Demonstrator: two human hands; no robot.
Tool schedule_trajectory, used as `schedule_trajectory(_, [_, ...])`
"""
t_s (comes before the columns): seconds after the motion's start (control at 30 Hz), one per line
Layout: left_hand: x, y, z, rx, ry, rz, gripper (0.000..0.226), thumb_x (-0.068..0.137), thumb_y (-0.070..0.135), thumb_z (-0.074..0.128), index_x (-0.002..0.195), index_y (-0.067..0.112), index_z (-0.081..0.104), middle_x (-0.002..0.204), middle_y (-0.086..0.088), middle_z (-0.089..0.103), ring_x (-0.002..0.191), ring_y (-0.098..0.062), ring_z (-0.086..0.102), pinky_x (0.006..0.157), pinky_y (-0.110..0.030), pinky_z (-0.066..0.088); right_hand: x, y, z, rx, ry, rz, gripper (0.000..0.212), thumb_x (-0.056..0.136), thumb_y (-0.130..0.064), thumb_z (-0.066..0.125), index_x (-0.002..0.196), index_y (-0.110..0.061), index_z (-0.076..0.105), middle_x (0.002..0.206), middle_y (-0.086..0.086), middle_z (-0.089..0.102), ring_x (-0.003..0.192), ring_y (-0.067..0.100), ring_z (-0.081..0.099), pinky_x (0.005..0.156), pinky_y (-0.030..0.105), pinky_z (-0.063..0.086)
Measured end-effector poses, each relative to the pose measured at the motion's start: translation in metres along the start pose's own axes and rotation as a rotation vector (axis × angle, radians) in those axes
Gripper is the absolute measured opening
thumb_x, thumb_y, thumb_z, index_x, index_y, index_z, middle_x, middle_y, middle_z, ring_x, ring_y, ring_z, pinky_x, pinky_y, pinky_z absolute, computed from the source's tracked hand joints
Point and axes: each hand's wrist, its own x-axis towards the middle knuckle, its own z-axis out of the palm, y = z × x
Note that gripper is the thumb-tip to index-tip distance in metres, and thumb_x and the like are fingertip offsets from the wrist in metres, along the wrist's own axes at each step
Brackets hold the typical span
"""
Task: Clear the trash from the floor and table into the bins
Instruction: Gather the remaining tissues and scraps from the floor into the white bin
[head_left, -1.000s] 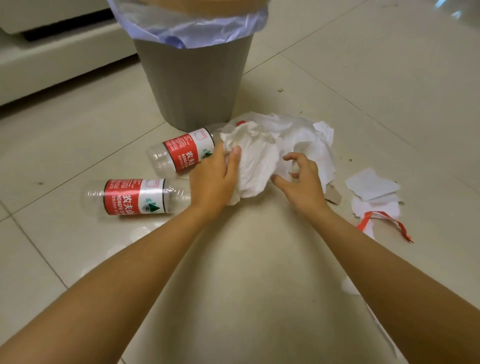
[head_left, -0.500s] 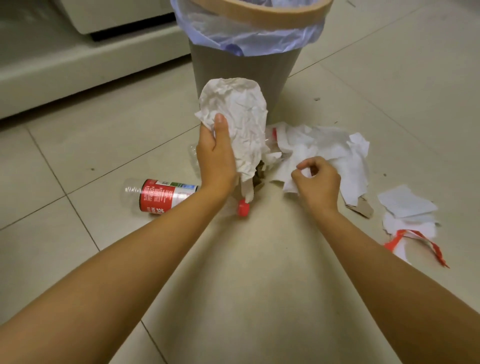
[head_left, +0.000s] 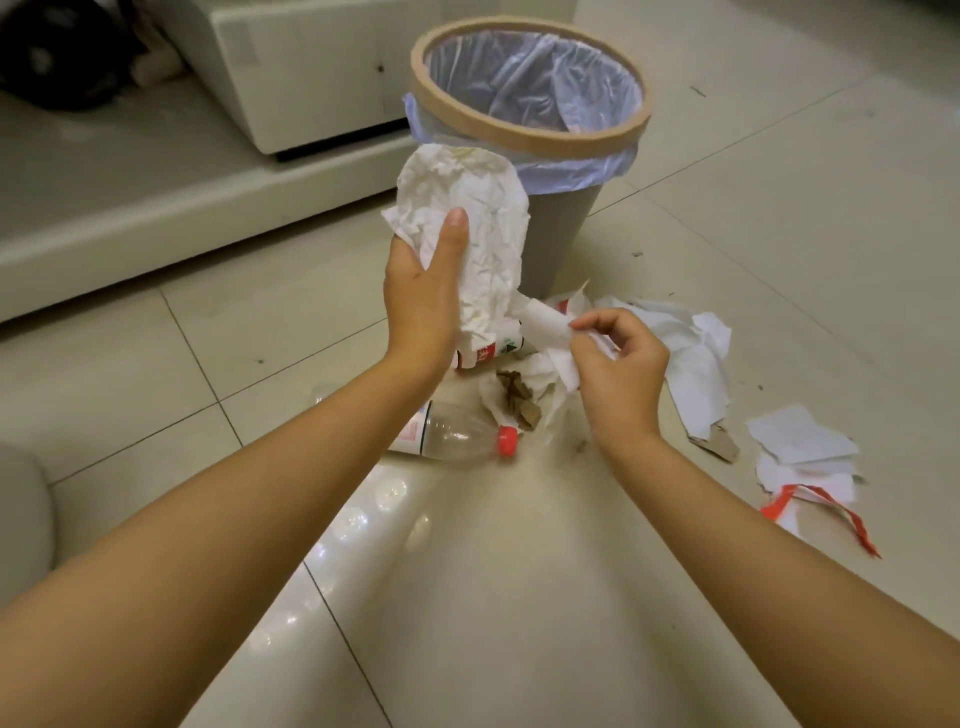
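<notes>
My left hand grips a crumpled white paper and holds it up beside the grey bin, just below its tan rim. The bin is lined with a pale blue bag. My right hand pinches a white tissue piece lifted off the floor pile. A clear plastic bottle with a red cap lies on the tiles between my arms. A second bottle shows only part of its red label behind my left hand.
More white paper lies right of the bin, with brown scraps on a tissue, a cardboard bit, and white sheets with a red strip at the far right. A white low cabinet stands behind the bin.
My left hand has raised the crumpled paper from the floor to near the bin's rim. My right hand closed on a tissue and lifted it off the pile. The view has tilted up.
</notes>
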Motion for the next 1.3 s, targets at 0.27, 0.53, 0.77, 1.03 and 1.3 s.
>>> schedule_trajectory(0.27, [-0.026, 0.047, -0.052, 0.149, 0.043, 0.03, 0.046, 0.085, 0.019, 0.068, 0.127, 0.018, 0.051, 0.115, 0.003, 0.065, 0.103, -0.012, 0.064, 0.09, -0.036, 0.055, -0.012, -0.061, 0.032, 0.152, -0.102, 0.016, 0.034, 0.077, 0.004, 0.058, 0.06, -0.024, 0.07, 0.069, -0.006, 0.067, 0.073, 0.02, 0.062, 0.07, 0.039, 0.053])
schedule_trajectory(0.53, [-0.037, 0.125, -0.123, 0.222, 0.144, 0.152, 0.049, 0.083, 0.005, 0.06, 0.128, 0.019, 0.047, 0.114, 0.001, 0.063, 0.101, -0.015, 0.063, 0.085, -0.037, 0.057, -0.061, -0.136, 0.091, 0.275, -0.342, -0.038, 0.022, 0.083, 0.01, 0.055, 0.071, -0.006, 0.064, 0.081, 0.007, 0.064, 0.07, 0.01, 0.066, 0.047, 0.018, 0.05])
schedule_trajectory(0.77, [-0.056, 0.187, -0.207, 0.248, 0.191, 0.12, 0.045, 0.081, 0.002, 0.06, 0.119, 0.023, 0.048, 0.102, 0.004, 0.065, 0.094, -0.015, 0.065, 0.067, -0.027, 0.056, -0.114, -0.189, 0.155, 0.35, -0.566, -0.056, 0.026, 0.083, 0.01, 0.052, 0.069, -0.008, 0.064, 0.082, 0.01, 0.063, 0.078, 0.024, 0.064, 0.05, 0.03, 0.055])
schedule_trajectory(1.03, [-0.091, 0.229, -0.334, 0.759, 0.637, 0.099, 0.086, 0.082, 0.011, 0.068, 0.149, 0.027, 0.017, 0.146, -0.006, 0.034, 0.109, -0.02, 0.048, 0.074, -0.029, 0.042, -0.182, -0.24, 0.23, 0.43, -0.814, -0.066, 0.021, 0.083, 0.009, 0.052, 0.073, -0.005, 0.063, 0.071, -0.005, 0.065, 0.066, 0.008, 0.065, 0.051, 0.029, 0.056])
schedule_trajectory(1.3, [-0.121, 0.221, -0.396, 1.608, 0.453, -0.154, 0.033, 0.088, 0.027, 0.062, 0.12, 0.024, 0.06, 0.116, -0.004, 0.064, 0.104, -0.026, 0.058, 0.082, -0.036, 0.043, -0.237, -0.27, 0.288, 0.476, -0.993, -0.038, 0.024, 0.084, 0.008, 0.052, 0.075, -0.009, 0.066, 0.083, 0.001, 0.063, 0.075, 0.014, 0.065, 0.059, 0.033, 0.059])
